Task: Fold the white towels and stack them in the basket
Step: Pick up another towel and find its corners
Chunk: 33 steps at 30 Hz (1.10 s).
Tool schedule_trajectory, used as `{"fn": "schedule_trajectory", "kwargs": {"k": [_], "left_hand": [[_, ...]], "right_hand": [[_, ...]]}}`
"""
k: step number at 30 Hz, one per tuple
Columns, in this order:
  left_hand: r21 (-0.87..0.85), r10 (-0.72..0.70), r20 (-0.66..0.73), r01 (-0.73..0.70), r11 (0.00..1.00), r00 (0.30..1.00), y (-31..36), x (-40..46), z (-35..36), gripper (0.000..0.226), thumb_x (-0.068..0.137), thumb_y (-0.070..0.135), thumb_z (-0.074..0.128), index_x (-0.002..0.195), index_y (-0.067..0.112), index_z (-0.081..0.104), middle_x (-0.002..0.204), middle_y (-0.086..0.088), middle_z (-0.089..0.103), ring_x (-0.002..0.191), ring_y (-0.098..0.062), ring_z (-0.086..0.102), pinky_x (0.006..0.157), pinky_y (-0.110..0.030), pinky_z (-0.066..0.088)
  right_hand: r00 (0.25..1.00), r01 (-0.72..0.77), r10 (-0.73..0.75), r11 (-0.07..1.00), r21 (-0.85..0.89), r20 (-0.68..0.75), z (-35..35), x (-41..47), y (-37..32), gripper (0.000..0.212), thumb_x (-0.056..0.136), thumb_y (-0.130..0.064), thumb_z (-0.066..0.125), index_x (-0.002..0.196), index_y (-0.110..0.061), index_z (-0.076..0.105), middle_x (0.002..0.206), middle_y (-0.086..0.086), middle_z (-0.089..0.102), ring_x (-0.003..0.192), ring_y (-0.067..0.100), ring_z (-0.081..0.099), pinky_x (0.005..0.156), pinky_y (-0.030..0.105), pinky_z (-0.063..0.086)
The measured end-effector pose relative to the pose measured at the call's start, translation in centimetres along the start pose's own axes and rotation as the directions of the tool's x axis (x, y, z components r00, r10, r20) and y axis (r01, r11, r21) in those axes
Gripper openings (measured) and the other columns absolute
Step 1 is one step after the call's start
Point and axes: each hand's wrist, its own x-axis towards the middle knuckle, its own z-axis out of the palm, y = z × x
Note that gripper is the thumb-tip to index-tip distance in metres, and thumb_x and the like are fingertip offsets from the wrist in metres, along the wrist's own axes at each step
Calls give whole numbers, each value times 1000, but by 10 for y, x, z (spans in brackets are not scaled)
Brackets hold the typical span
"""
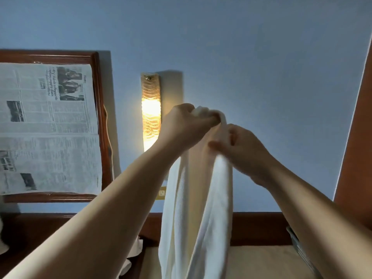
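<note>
The blue wall (261,57) fills most of the view. On it, at the left, hangs a wood frame (100,121) w/ a sheet of newspaper (46,127) stuck over it. A white towel (197,208) hangs long and straight down the middle, held up high in front of the wall, its bottom end going out of view. Under it is a tan bed top (261,262) w/ a dark wood board (259,228) behind. A tall lamp (151,109) glows yellow on the wall, just left of the hands. The left hand (183,125) is up top, fingers curled tight round the towel's top end (a bit of cloth pokes out of the fist). The right hand (241,150) is a bit lower & just beside it, pinching the towel's right edge. A small gold switch (162,193) sits low on the wall, next to the towel.
</note>
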Motion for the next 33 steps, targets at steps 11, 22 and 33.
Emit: {"fn": "schedule_trajectory", "kwargs": {"k": [11,22,33], "left_hand": [[-182,-116,292,174,968,950,-86,-60,11,8,94,32,68,89,26,71,74,6,71,77,-15,68,74,-37,57],[16,210,194,-217,976,958,-5,-32,48,34,97,44,67,79,14,66,58,6,51,52,-6,44,47,-20,31],[-42,-15,362,32,999,932,-93,-89,62,47,92,56,71,73,15,59,61,9,49,56,-6,44,54,-28,33]], "right_hand": [[927,-224,300,924,309,-227,-42,-1,8,30,88,-30,73,96,-2,70,92,20,75,84,33,72,81,43,58],[984,-10,69,943,-334,167,-59,-10,-1,39,82,-24,84,112,-31,60,97,-6,67,87,17,68,73,35,56],[977,-210,211,977,-38,25,-138,-16,42,15,100,-5,62,98,-4,77,97,21,75,85,33,74,77,41,62]]}}
